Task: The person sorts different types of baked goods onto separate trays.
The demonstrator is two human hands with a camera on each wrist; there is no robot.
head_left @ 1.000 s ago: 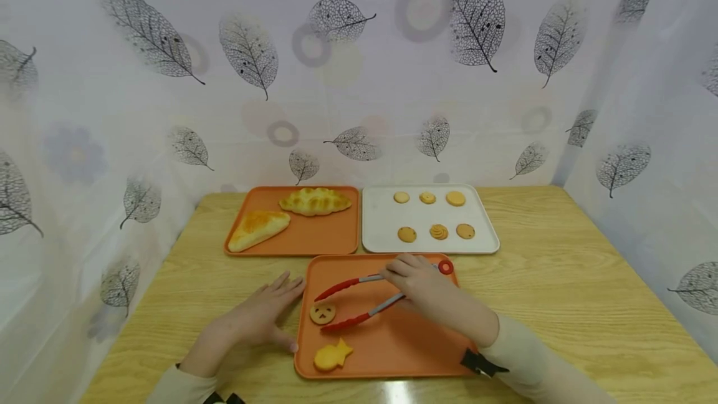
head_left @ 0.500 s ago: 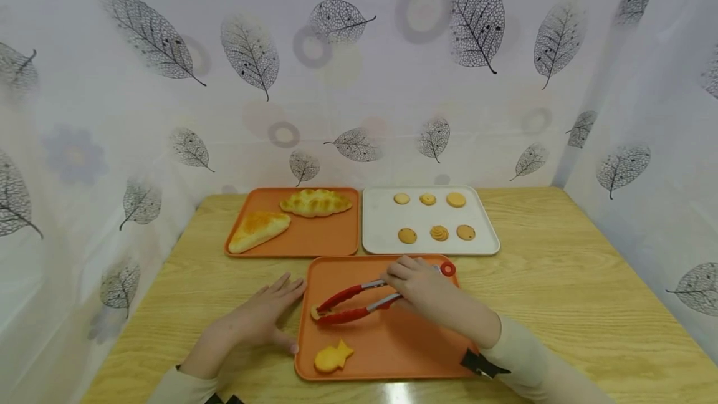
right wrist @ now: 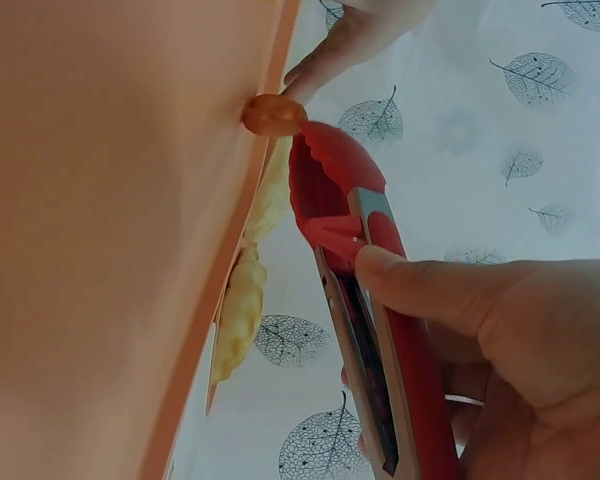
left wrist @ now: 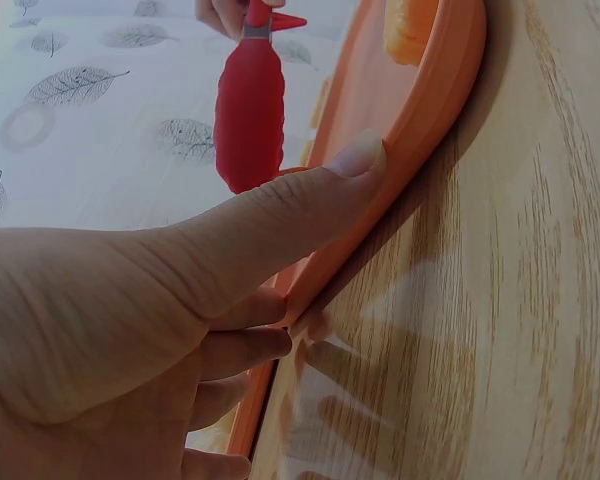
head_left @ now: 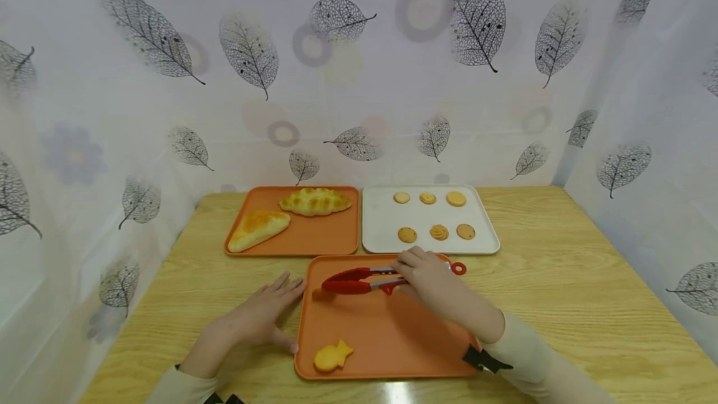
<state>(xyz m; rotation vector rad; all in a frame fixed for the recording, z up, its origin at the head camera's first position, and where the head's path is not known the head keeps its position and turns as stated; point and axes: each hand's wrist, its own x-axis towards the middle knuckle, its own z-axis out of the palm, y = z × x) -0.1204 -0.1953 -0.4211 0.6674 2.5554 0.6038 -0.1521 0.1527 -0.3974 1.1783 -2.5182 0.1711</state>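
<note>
My right hand (head_left: 429, 282) grips red-and-grey tongs (head_left: 359, 281) above the near orange tray (head_left: 392, 341). The tongs' red tips are nearly together. At those tips a round biscuit (right wrist: 275, 115) is seen edge-on in the right wrist view, its far side close to the tray surface; I cannot tell whether it touches. A yellow fish-shaped biscuit (head_left: 332, 356) lies in the tray's near left corner. My left hand (head_left: 252, 317) lies beside the tray's left edge with fingers spread, and its thumb (left wrist: 310, 185) touches or nearly touches the rim.
Behind on the left is another orange tray (head_left: 322, 242) with a triangular bread (head_left: 260, 230) and a ridged bread (head_left: 315, 202). To its right stands a white tray (head_left: 378, 223) holding several biscuits in two rows. A leaf-print curtain (head_left: 359, 80) hangs behind the wooden table (head_left: 561, 304).
The tongs have closed at the round biscuit, whose printed face no longer shows in the head view. My right hand then moved the tongs up and slightly away. The left hand stays put.
</note>
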